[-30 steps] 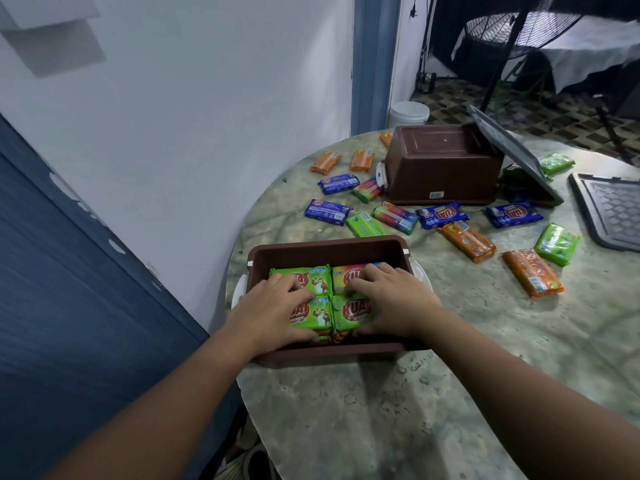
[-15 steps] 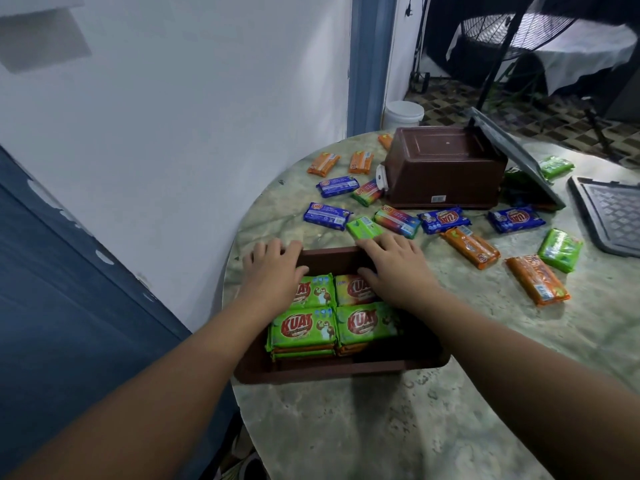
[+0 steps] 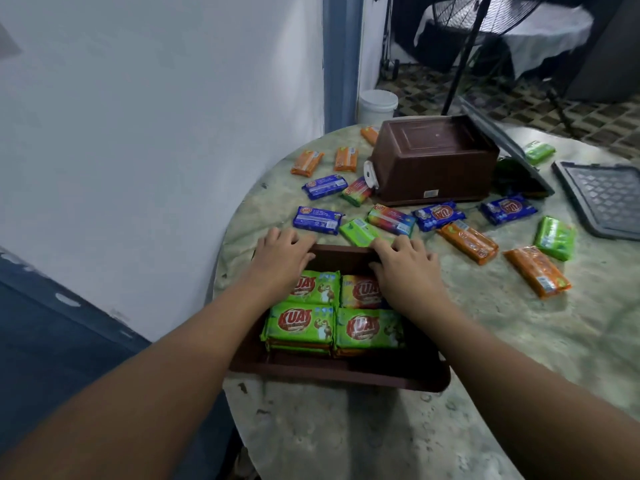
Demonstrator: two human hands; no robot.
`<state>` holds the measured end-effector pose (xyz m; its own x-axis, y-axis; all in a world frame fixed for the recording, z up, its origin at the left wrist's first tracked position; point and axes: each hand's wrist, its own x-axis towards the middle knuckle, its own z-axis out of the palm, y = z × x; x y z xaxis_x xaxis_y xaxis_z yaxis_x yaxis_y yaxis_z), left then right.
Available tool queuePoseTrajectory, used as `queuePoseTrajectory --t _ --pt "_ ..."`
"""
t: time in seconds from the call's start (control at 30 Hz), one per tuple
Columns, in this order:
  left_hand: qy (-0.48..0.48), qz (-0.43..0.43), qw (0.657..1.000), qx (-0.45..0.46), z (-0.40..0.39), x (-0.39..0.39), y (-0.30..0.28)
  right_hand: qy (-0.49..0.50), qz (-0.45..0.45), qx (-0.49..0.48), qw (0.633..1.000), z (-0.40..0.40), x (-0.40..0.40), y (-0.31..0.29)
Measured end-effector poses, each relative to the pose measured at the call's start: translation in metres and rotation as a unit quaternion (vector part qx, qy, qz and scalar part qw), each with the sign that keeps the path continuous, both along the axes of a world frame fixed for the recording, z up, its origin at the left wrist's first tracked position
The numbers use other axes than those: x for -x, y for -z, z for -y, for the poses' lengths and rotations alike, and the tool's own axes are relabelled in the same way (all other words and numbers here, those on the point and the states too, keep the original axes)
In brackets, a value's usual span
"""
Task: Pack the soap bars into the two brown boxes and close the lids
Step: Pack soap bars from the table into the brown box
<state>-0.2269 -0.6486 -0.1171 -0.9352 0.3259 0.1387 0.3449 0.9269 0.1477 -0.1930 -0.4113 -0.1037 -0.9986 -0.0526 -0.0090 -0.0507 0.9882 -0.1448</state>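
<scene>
Near brown box (image 3: pixel 339 372), at 6 o'clock on the marble surface (image 3: pixel 519 341), open, four green soap bars (image 3: pixel 301 323) showing on top of stacked layers. Left hand (image 3: pixel 280 258) and right hand (image 3: pixel 401 261) both curl over its far rim, gripping it. Risk: a hard pull could slide the box off the near edge or tip the stacks. Second brown box (image 3: pixel 433 161), at 12 o'clock, lies overturned, unfilled. Loose bars counted: five orange, four blue, three green, two multicolour; others may be hidden. Grey lid (image 3: pixel 602 199) at 2 o'clock.

loose soap bars (image 3: pixel 467 241) crowd far tabletop (image 3: pixel 519 341) (near bare)
</scene>
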Motion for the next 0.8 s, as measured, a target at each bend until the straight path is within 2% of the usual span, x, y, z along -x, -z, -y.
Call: queuePoseTrajectory --t 0.23,0.4,0.57,0.67,0.8 --pt "0.027 0.032 0.999 0.0 0.001 0.01 -0.004 0.026 0.015 0.007 1.0 0.003 -0.002 -0.005" --pt "0.004 0.075 0.995 -0.065 -0.008 0.026 -0.018 0.045 0.043 0.011 0.998 0.007 0.001 -0.014" --pt "-0.001 0.116 0.985 -0.13 -0.021 0.057 -0.028 0.084 0.108 0.087 0.987 0.009 0.031 -0.031" --pt "-0.015 0.134 0.985 -0.107 -0.025 0.086 -0.03 0.08 0.13 0.126 0.98 0.007 0.055 -0.032" --pt "0.001 0.189 0.982 -0.003 -0.03 0.119 -0.027 0.061 0.181 0.086 0.978 0.008 0.093 -0.024"
